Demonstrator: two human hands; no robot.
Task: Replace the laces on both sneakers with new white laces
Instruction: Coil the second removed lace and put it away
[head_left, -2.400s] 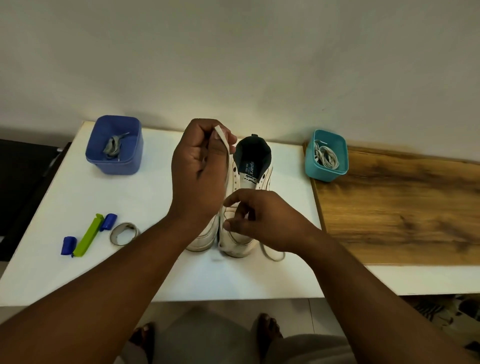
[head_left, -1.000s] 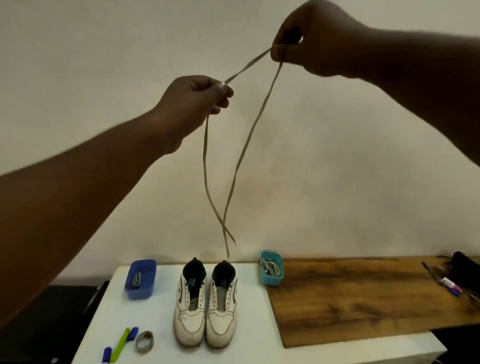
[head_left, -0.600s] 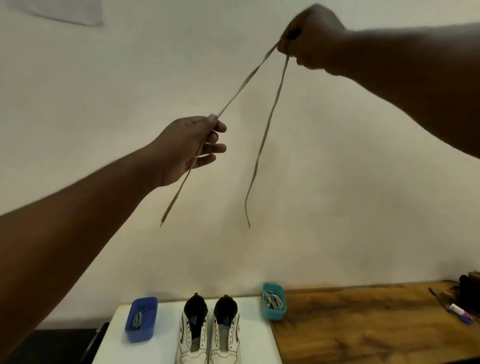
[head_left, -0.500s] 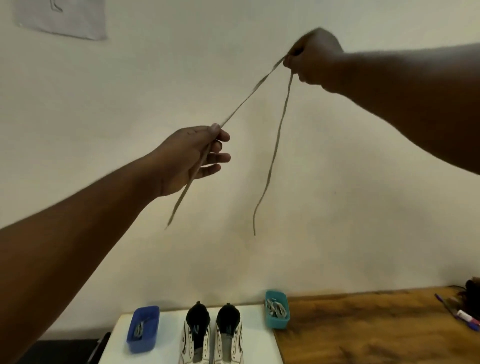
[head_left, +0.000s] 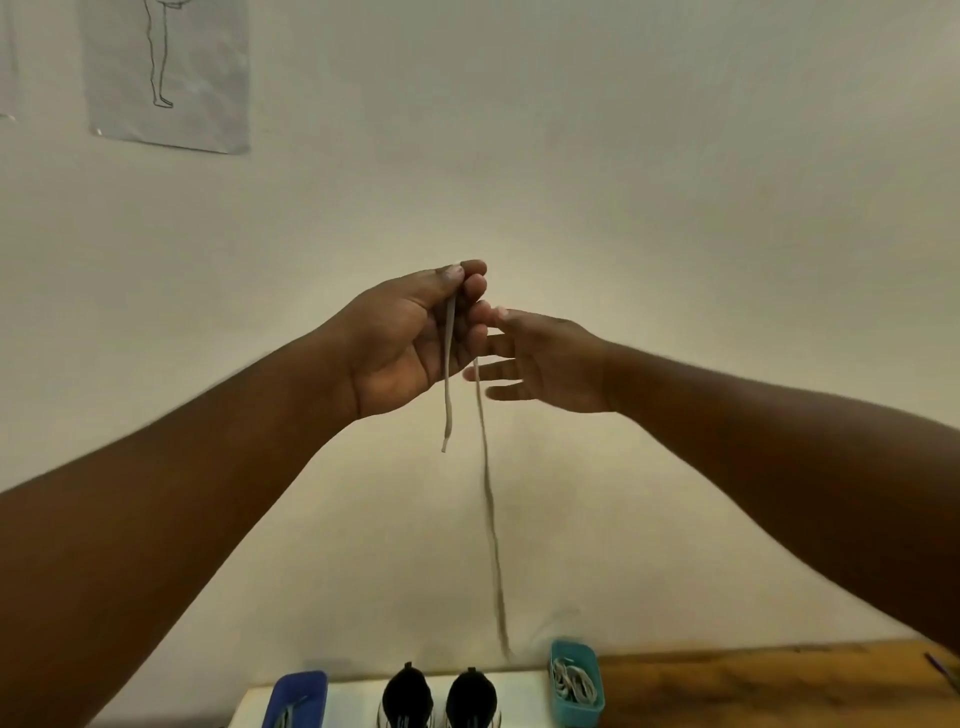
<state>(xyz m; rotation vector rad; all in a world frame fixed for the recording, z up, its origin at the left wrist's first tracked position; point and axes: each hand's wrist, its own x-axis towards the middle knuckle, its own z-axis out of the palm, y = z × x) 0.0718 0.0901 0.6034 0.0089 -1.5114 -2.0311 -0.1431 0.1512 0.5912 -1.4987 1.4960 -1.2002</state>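
My left hand (head_left: 410, 345) is raised in front of the wall and pinches an old greyish lace (head_left: 487, 499) between thumb and fingers. One short end hangs in front of my palm; the long end dangles down toward the table. My right hand (head_left: 540, 364) is beside it, fingers straight and spread, touching the left fingertips and the lace. Far below, the two white sneakers (head_left: 439, 699) stand side by side on the white table (head_left: 353, 699), only their dark openings in view.
A blue box (head_left: 298, 699) with a grey lace stands left of the sneakers. A teal box (head_left: 576, 680) holding white laces stands to their right, at the edge of a wooden board (head_left: 753, 691). A paper sheet with a drawing (head_left: 166, 73) hangs on the wall.
My right hand came down from high on the right, let go of the lace and opened beside my left hand. The lace now hangs from the left hand alone. The view tilted up.
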